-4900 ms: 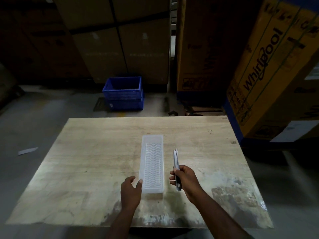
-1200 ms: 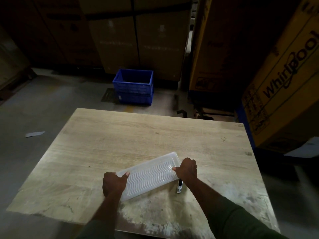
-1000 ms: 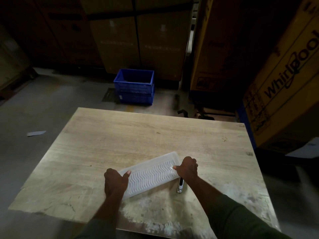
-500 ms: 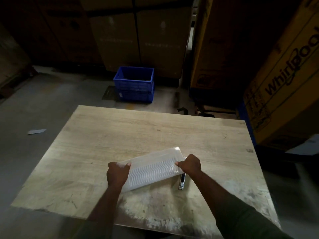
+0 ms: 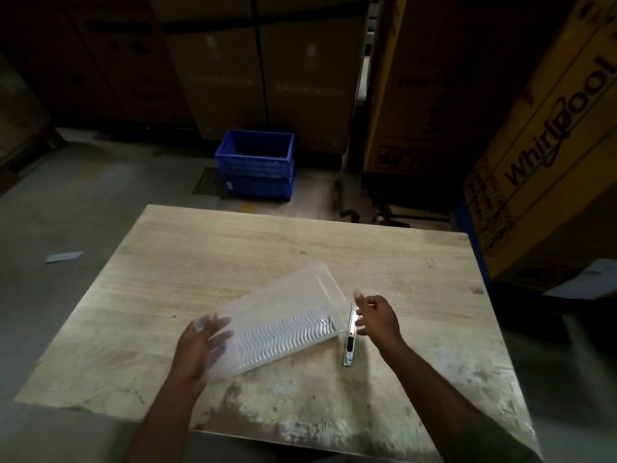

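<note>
Head camera. Since half a second earlier, my right hand (image 5: 379, 317) had come off the right end of the translucent plastic tray (image 5: 287, 315). The tray had also tipped further up from the wooden table (image 5: 267, 245).

My left hand (image 5: 197, 345) gripped the tray's near-left end. Its fingers showed, blurred, through the plastic, curled behind the wall. The right hand held nothing, with its fingers loosely spread and pointing left toward the tray's right end. It was just beside the upper part of the metal utility knife (image 5: 349, 342); I could not tell whether it touched.

The tray lay slantwise across the near middle of the table, its left end nearer me. It stood tilted, with a smooth panel above and the wavy-ribbed face below. Its right end was just beside the knife. The knife lay flat on the table, pointing lengthwise away from me.

Beyond the table, a blue plastic crate (image 5: 255, 162) stood on the floor in front of stacked cartons. A yellow Whirlpool carton (image 5: 551, 145) leaned at the right. A paper scrap (image 5: 63, 257) lay on the floor at the left.
</note>
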### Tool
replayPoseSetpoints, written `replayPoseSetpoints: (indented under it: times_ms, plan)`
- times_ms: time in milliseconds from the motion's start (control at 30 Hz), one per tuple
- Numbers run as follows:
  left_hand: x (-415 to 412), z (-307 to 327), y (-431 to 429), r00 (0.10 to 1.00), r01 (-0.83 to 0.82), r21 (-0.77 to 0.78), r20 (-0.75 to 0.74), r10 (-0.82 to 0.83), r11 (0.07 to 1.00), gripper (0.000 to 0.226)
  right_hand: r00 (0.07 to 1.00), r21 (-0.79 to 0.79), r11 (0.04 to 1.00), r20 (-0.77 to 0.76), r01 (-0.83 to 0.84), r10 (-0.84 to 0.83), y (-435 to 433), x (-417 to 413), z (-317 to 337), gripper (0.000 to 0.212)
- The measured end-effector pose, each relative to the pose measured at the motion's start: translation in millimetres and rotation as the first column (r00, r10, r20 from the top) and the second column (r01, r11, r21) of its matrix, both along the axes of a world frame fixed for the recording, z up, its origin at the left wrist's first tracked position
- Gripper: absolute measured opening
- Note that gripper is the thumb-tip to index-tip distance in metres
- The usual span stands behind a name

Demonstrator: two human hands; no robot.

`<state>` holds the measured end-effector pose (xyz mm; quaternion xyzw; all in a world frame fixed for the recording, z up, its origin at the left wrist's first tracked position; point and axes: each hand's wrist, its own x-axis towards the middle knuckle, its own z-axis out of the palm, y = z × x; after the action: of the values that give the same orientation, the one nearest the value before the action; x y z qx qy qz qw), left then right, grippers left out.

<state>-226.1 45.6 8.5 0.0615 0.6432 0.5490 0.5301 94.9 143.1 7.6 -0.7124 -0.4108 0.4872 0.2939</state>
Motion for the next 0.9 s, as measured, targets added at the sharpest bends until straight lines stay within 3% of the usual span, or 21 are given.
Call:
replayPoseSetpoints:
  times_ms: [100, 200, 233, 300, 400, 433, 500, 600, 633, 700, 733, 900]
  plan:
    - [-39.3, -14.3, -26.2, 0.956, -0.195, 0.075, 0.237, 0.173, 0.978, 0.047, 0.984, -0.057, 0.998, 0.175, 0.024, -0.014, -12.9, 14.1, -22.3, 0.032]
    - [-60.1, -23.4, -50.1, 0.894, -0.323, 0.145, 0.371, 0.251, 0.935, 0.093, 0.946, -0.198, 0.977, 0.296, -0.077, 0.134, -30.0, 15.0, -45.5, 0.030]
    - [-63.1, -27.6, -56.0, 0.876, -0.350, 0.157, 0.404, 0.264, 0.923, 0.098, 0.936, -0.222, 0.970, 0.308, -0.102, 0.169, -35.5, 12.3, -51.3, 0.035]
    - [-67.4, -37.7, -66.0, 0.848, -0.411, 0.112, 0.411, 0.334, 0.905, 0.085, 0.919, -0.215, 0.969, 0.344, -0.124, 0.194, -46.0, 4.9, -57.6, 0.045]
    - [-71.4, -46.8, -77.8, 0.809, -0.476, 0.039, 0.411, 0.420, 0.879, 0.102, 0.897, -0.171, 0.979, 0.406, -0.112, 0.173, -56.2, -8.0, -61.2, 0.056]
    - [-70.6, -47.1, -80.2, 0.791, -0.487, 0.013, 0.431, 0.435, 0.873, 0.098, 0.889, -0.164, 0.980, 0.423, -0.114, 0.174, -58.0, -12.2, -61.4, 0.058]
    - [-68.0, -48.7, -84.7, 0.784, -0.479, -0.022, 0.438, 0.439, 0.878, 0.086, 0.881, -0.169, 0.979, 0.438, -0.112, 0.176, -59.1, -19.0, -61.4, 0.058]
    - [-69.8, -55.5, -88.9, 0.820, -0.425, -0.037, 0.408, 0.402, 0.905, 0.108, 0.883, -0.186, 0.979, 0.441, -0.083, 0.159, -55.4, -24.7, -59.2, 0.047]
    - [-66.9, -54.4, -89.5, 0.838, -0.415, -0.056, 0.365, 0.406, 0.908, 0.097, 0.882, -0.201, 0.977, 0.446, -0.067, 0.152, -54.5, -25.7, -58.3, 0.042]
    - [-59.3, -51.1, -89.2, 0.869, -0.401, -0.106, 0.272, 0.414, 0.910, 0.046, 0.880, -0.216, 0.976, 0.454, -0.041, 0.138, -53.4, -26.3, -56.8, 0.031]
    - [-56.4, -55.1, -88.9, 0.901, -0.360, -0.140, 0.206, 0.383, 0.922, 0.033, 0.885, -0.215, 0.976, 0.446, -0.036, 0.131, -53.0, -26.0, -56.6, 0.026]
    - [-46.7, -64.6, -91.8, 0.979, -0.157, -0.298, -0.169, 0.110, 0.941, 0.029, 0.909, -0.265, 0.964, 0.403, 0.002, 0.109, -50.4, -25.8, -48.2, 0.017]
